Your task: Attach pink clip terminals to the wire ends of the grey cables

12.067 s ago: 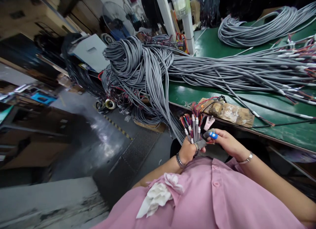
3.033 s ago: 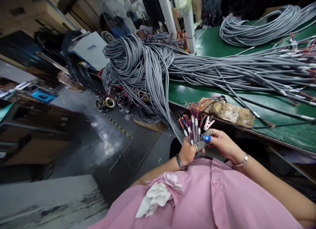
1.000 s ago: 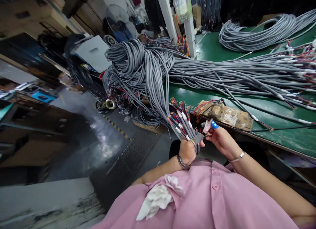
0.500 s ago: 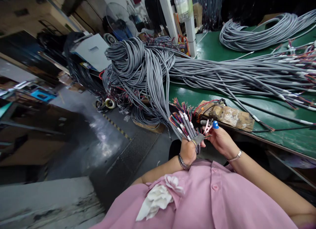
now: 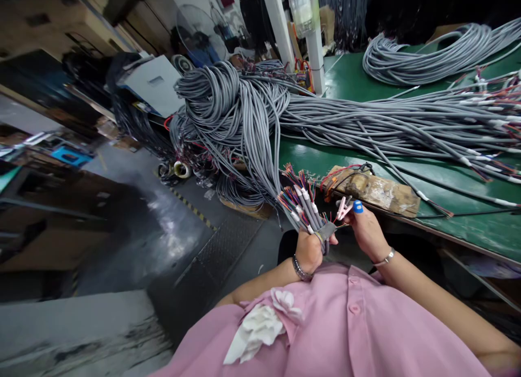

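My left hand [image 5: 308, 251] is closed around a bundle of grey cables [image 5: 310, 209], whose stripped ends fan out in thin coloured wires and point up. A flat grey strip [image 5: 325, 230] lies across the bundle by my left thumb. To the right, my right hand [image 5: 369, 233] pinches a pink clip [image 5: 344, 208] that looks like a clothes peg. A blue cover [image 5: 357, 206] sits on one of its digits. One or more thin wires reach from the bundle toward the pinching fingers; whether they are gripped too is hidden.
Many long grey cables [image 5: 350, 119] run across the green table [image 5: 459, 184] and hang over its left end. A taped wooden block [image 5: 380, 192] lies at the near edge, just beyond my right hand. Another cable coil [image 5: 411, 59] lies at the back. White posts [image 5: 314, 62] rise behind.
My right hand with the pink clip has shifted slightly to the right, widening the gap to the bundle. My left hand keeps its hold, almost unmoved.
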Demonstrator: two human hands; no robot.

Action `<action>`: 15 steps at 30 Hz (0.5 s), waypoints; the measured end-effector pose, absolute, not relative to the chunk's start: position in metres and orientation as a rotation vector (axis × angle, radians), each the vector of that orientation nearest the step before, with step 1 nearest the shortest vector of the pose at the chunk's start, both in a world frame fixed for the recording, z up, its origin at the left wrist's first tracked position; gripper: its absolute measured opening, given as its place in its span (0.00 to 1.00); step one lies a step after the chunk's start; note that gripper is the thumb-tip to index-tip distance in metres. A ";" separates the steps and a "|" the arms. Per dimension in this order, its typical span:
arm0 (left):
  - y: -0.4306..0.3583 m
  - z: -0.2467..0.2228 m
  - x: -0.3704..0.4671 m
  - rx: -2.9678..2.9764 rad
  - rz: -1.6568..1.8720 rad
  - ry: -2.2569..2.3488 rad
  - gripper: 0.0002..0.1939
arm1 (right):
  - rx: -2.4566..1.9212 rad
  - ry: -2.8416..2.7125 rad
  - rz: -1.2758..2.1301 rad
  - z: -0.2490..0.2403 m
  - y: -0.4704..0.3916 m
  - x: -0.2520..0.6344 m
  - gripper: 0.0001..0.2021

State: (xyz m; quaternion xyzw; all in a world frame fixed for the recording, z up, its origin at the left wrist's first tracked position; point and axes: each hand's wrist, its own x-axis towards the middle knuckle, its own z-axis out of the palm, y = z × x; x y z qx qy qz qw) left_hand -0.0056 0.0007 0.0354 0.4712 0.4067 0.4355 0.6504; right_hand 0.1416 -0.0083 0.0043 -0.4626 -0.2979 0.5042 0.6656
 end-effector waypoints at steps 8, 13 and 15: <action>0.001 0.035 -0.001 1.065 0.970 0.961 0.16 | -0.745 -0.395 1.511 0.009 0.002 0.137 0.21; 0.002 0.028 -0.002 1.076 0.937 0.977 0.15 | -0.776 -0.375 1.456 0.007 0.004 0.134 0.21; 0.002 0.027 -0.003 1.093 0.928 0.978 0.15 | -0.779 -0.388 1.474 0.008 0.002 0.134 0.23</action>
